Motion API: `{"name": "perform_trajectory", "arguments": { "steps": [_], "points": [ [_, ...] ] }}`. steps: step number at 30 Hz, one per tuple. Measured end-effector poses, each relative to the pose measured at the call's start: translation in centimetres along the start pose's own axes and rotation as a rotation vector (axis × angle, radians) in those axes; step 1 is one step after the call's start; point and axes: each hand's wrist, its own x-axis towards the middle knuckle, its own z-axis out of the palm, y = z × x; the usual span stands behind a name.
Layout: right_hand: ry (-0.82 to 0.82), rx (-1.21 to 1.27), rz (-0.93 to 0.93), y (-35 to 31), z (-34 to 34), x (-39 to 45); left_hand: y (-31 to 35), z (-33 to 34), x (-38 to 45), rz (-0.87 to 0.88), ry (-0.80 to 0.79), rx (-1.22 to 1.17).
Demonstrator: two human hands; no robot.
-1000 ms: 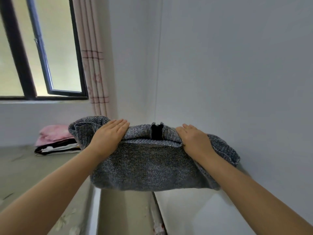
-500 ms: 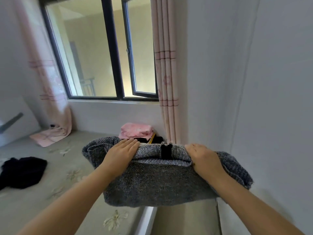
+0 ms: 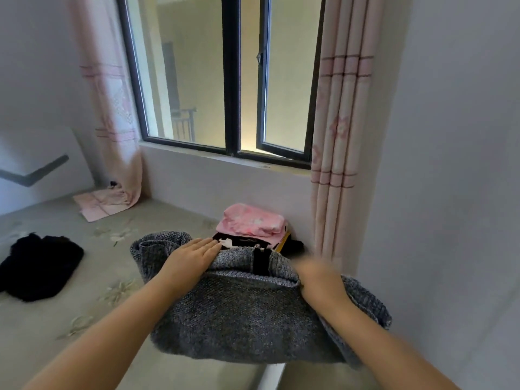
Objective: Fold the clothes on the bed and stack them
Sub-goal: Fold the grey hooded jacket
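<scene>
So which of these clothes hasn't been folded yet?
The black garment, lying crumpled on the bed, apart from the stack. The grey sweater is folded, carried by both hands.

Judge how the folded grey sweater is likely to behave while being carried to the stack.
The grey sweater is probably floppy: its ends droop past both hands, so it may unfold if support slips. The thick, coarse knit looks fairly heavy for its size and unlikely to slide. The left hand lies flat on top; the right hand is blurred.

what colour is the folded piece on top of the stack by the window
Pink with a faint paler flower print, seen best in the head view: the top folded piece on the stack.
</scene>
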Motion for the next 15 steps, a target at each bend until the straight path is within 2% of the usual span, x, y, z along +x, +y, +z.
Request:
{"name": "perform_trajectory", "arguments": {
  "steps": [10, 15],
  "points": [
    [-0.139, 0.037, -0.021, 2.5, 8.6, 20.4, -9.6, 8.9, 15.0, -0.106, -0.106, -0.034],
    [-0.258, 0.097, -0.052, 4.5, 14.4, 30.5, -12.8, 15.0, 23.2, -0.241, -0.182, -0.118]
  ]
}}
